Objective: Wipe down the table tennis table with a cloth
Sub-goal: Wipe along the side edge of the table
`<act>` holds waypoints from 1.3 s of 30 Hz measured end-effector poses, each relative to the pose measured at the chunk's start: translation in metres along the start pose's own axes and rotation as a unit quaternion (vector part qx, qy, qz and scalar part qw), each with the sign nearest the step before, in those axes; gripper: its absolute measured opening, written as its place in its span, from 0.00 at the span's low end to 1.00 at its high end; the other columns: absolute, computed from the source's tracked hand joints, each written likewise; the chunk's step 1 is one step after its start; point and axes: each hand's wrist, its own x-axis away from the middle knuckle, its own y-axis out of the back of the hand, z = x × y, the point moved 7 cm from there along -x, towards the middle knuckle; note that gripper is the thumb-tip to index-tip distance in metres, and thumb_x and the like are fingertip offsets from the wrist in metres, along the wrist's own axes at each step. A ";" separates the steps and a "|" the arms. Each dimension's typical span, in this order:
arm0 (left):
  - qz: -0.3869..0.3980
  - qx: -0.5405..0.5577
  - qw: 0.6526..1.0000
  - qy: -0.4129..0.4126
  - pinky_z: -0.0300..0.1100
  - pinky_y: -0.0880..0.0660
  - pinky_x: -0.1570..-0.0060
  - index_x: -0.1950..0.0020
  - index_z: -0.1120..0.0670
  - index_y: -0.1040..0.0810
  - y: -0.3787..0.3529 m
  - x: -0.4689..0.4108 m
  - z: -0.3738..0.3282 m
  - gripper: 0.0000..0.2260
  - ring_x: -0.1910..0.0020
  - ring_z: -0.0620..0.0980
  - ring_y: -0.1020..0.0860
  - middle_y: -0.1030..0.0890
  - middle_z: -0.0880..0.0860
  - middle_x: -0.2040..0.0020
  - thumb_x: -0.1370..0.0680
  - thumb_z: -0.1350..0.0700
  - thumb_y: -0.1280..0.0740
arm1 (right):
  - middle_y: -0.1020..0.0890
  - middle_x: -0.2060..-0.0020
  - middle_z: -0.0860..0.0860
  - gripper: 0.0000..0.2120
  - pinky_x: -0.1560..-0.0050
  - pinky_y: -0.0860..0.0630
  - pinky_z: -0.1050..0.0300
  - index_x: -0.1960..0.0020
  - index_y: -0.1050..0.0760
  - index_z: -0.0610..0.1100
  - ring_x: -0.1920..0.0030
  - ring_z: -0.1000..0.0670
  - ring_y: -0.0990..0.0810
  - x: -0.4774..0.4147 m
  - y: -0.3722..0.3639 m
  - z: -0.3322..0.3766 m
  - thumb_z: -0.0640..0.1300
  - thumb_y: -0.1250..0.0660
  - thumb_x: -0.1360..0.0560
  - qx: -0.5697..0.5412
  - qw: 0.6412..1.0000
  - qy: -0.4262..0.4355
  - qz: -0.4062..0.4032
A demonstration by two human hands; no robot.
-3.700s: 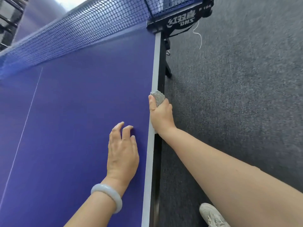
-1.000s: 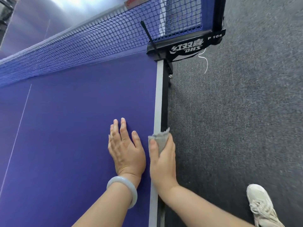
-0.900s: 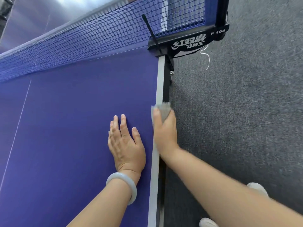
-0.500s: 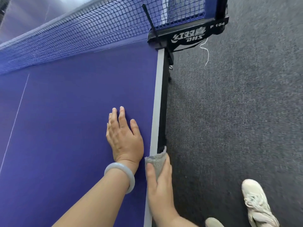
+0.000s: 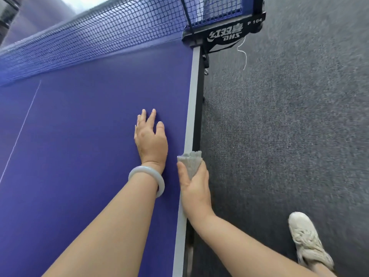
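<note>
right hand [image 5: 194, 188] pinches the cloth [image 5: 190, 162] over the table [image 5: 89, 116] edge at lower centre to wipe its side, left hand [image 5: 150, 140] spread flat, probably bracing.

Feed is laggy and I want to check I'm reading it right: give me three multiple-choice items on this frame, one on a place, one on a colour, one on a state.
1. Where on the table is the cloth?
A its middle; B its side edge; C its underside

2. What colour is the cloth?
A grey; B red; C green

3. The left hand is:
A gripping the cloth; B a fist; C flat on the top, fingers straight

Answers:
1. B: the right hand grips it against the white edge strip.
2. A: it shows pale grey.
3. C: it lies palm down on the purple top, holding nothing.
</note>
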 end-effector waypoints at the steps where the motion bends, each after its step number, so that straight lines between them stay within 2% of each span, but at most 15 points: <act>1: 0.008 0.045 0.999 0.006 0.47 0.49 0.23 0.26 0.51 0.30 0.003 0.001 0.001 0.19 0.22 0.45 0.46 0.38 0.48 0.22 0.17 0.59 0.42 | 0.28 0.41 0.50 0.27 0.37 0.31 0.55 0.30 0.35 0.49 0.39 0.49 0.28 0.011 0.000 -0.007 0.62 0.38 0.23 0.001 1.000 0.004 0.010; 4: 0.030 0.128 0.991 0.005 0.44 0.43 0.24 0.28 0.53 0.28 0.017 0.025 0.006 0.19 0.24 0.43 0.40 0.33 0.48 0.25 0.18 0.64 0.42 | 0.29 0.40 0.48 0.25 0.35 0.32 0.54 0.30 0.35 0.45 0.37 0.48 0.29 0.014 0.003 -0.010 0.58 0.38 0.21 0.017 1.000 0.015 0.021; 7: 0.054 0.030 0.996 -0.059 0.38 0.44 0.25 0.27 0.53 0.30 0.027 0.086 0.024 0.20 0.24 0.41 0.41 0.35 0.46 0.24 0.18 0.64 0.41 | 0.30 0.39 0.46 0.24 0.34 0.32 0.52 0.31 0.35 0.43 0.37 0.47 0.29 0.009 0.002 -0.007 0.57 0.38 0.20 0.022 0.999 0.023 0.027; 9: 0.063 -0.045 0.992 -0.095 0.40 0.45 0.25 0.24 0.51 0.35 0.035 0.139 0.042 0.21 0.23 0.39 0.45 0.40 0.44 0.22 0.17 0.61 0.41 | 0.30 0.40 0.48 0.23 0.34 0.31 0.51 0.32 0.34 0.45 0.38 0.48 0.29 0.009 0.003 -0.007 0.58 0.39 0.21 0.007 0.999 0.024 0.031; 13: 0.082 -0.156 0.977 -0.123 0.45 0.52 0.22 0.21 0.49 0.46 0.041 0.193 0.062 0.23 0.21 0.42 0.52 0.48 0.45 0.20 0.16 0.48 0.52 | 0.30 0.39 0.48 0.24 0.35 0.30 0.53 0.32 0.34 0.45 0.38 0.49 0.28 0.009 0.002 -0.006 0.59 0.39 0.20 -0.010 0.999 0.020 0.035; 19: 0.077 -0.194 0.970 -0.121 0.49 0.52 0.22 0.20 0.52 0.46 0.037 0.196 0.058 0.26 0.21 0.43 0.53 0.49 0.48 0.19 0.18 0.49 0.58 | 0.28 0.38 0.48 0.30 0.32 0.31 0.46 0.26 0.36 0.46 0.36 0.48 0.28 0.053 -0.001 -0.029 0.63 0.42 0.21 -0.051 0.998 -0.007 -0.025; 21: 0.076 -0.184 0.972 -0.121 0.48 0.53 0.22 0.20 0.52 0.45 0.039 0.196 0.059 0.25 0.21 0.43 0.53 0.49 0.47 0.20 0.17 0.50 0.55 | 0.30 0.35 0.53 0.36 0.28 0.34 0.51 0.24 0.39 0.49 0.32 0.53 0.31 0.100 -0.002 -0.055 0.67 0.44 0.26 -0.055 0.998 -0.010 -0.005; 23: 0.074 -0.178 0.974 -0.122 0.48 0.53 0.22 0.20 0.52 0.44 0.038 0.194 0.061 0.24 0.21 0.43 0.53 0.49 0.47 0.20 0.17 0.53 0.53 | 0.33 0.35 0.63 0.38 0.28 0.38 0.61 0.23 0.44 0.55 0.31 0.61 0.35 0.137 -0.005 -0.078 0.69 0.44 0.29 -0.065 0.997 -0.015 0.028; 25: 0.074 -0.180 0.973 -0.125 0.48 0.53 0.22 0.20 0.52 0.44 0.038 0.194 0.061 0.24 0.21 0.44 0.53 0.49 0.47 0.20 0.18 0.54 0.53 | 0.34 0.34 0.64 0.39 0.31 0.41 0.68 0.22 0.46 0.55 0.32 0.64 0.35 0.151 -0.006 -0.092 0.69 0.45 0.29 -0.067 0.997 -0.017 0.030; 27: 0.073 -0.181 0.972 -0.129 0.47 0.54 0.22 0.20 0.52 0.45 0.038 0.194 0.059 0.24 0.21 0.44 0.53 0.49 0.48 0.20 0.18 0.53 0.53 | 0.31 0.31 0.55 0.41 0.28 0.37 0.59 0.23 0.40 0.49 0.30 0.58 0.33 0.142 -0.005 -0.087 0.70 0.46 0.30 -0.056 0.998 -0.007 0.009; 29: 0.073 -0.177 0.972 -0.134 0.46 0.55 0.22 0.20 0.52 0.45 0.038 0.195 0.058 0.23 0.21 0.44 0.53 0.49 0.48 0.20 0.17 0.54 0.53 | 0.26 0.34 0.50 0.38 0.30 0.32 0.52 0.28 0.34 0.46 0.34 0.54 0.28 0.118 -0.004 -0.070 0.70 0.45 0.28 -0.055 0.998 0.019 -0.011; 32: 0.071 -0.176 0.972 -0.140 0.47 0.55 0.22 0.20 0.53 0.45 0.038 0.195 0.059 0.22 0.20 0.46 0.53 0.48 0.50 0.20 0.15 0.58 0.49 | 0.21 0.40 0.48 0.21 0.36 0.28 0.54 0.37 0.29 0.46 0.42 0.54 0.22 0.055 0.001 -0.041 0.61 0.39 0.21 -0.092 0.995 0.023 -0.023; 36: 0.063 -0.182 0.970 -0.145 0.47 0.55 0.22 0.20 0.53 0.46 0.038 0.195 0.062 0.23 0.20 0.47 0.52 0.48 0.50 0.20 0.16 0.58 0.48 | 0.21 0.39 0.46 0.22 0.32 0.29 0.47 0.36 0.29 0.44 0.38 0.48 0.23 0.019 0.002 -0.026 0.60 0.41 0.19 -0.114 0.993 0.024 -0.031; 37: 0.062 -0.184 0.970 -0.144 0.47 0.55 0.22 0.20 0.54 0.46 0.038 0.195 0.062 0.23 0.20 0.47 0.52 0.48 0.50 0.20 0.16 0.59 0.48 | 0.23 0.36 0.47 0.24 0.30 0.32 0.49 0.32 0.30 0.44 0.35 0.50 0.25 0.034 0.000 -0.035 0.60 0.41 0.20 -0.107 0.993 0.043 -0.035; 39: 0.060 -0.186 0.970 -0.144 0.47 0.55 0.22 0.20 0.54 0.46 0.038 0.196 0.062 0.23 0.20 0.47 0.52 0.48 0.51 0.20 0.16 0.59 0.48 | 0.28 0.31 0.54 0.26 0.28 0.38 0.63 0.28 0.34 0.52 0.31 0.61 0.31 0.090 -0.002 -0.063 0.63 0.43 0.22 -0.120 0.989 0.074 -0.038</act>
